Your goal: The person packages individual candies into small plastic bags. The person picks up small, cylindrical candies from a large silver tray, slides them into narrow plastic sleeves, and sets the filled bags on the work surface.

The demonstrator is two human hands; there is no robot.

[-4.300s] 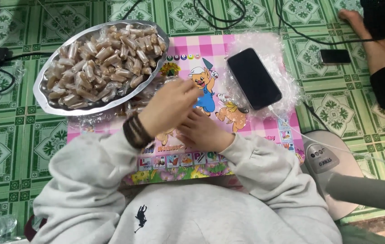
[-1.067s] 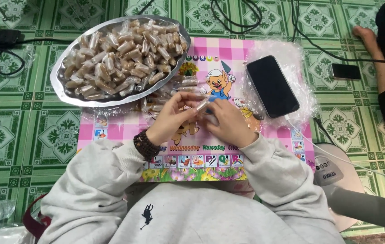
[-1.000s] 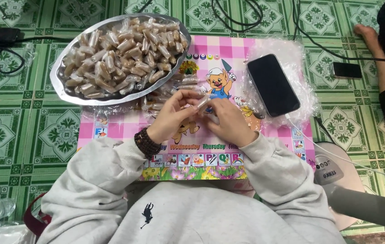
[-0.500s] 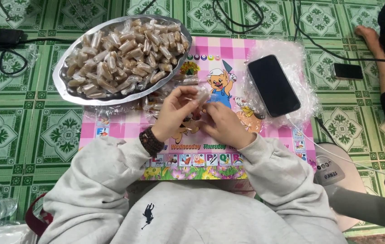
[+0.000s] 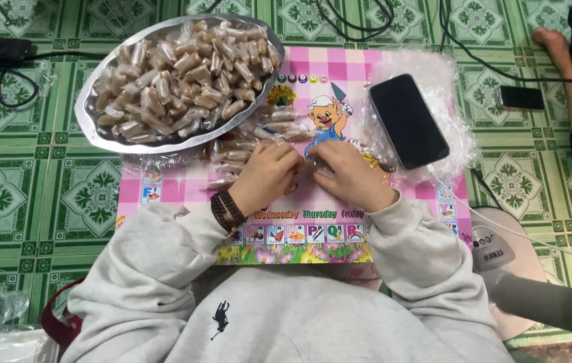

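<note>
My left hand and my right hand meet over the pink checked picture mat, fingers pinched together on a small sweet in a clear wrapper between them. A dark bead bracelet circles my left wrist. Just beyond my left hand lies a loose heap of wrapped sweets on the mat. Behind it stands an oval metal tray piled with several brown wrapped sweets.
A black phone lies on a pile of clear wrappers at the mat's right. Another person's foot and a second phone are at the far right. Cables and a black adapter lie on the green tiled floor. A white fan base stands lower right.
Both hands have stayed together over the mat, shifting slightly forward while working the wrapper. Several seconds ago my left hand was raised higher toward the tray.
</note>
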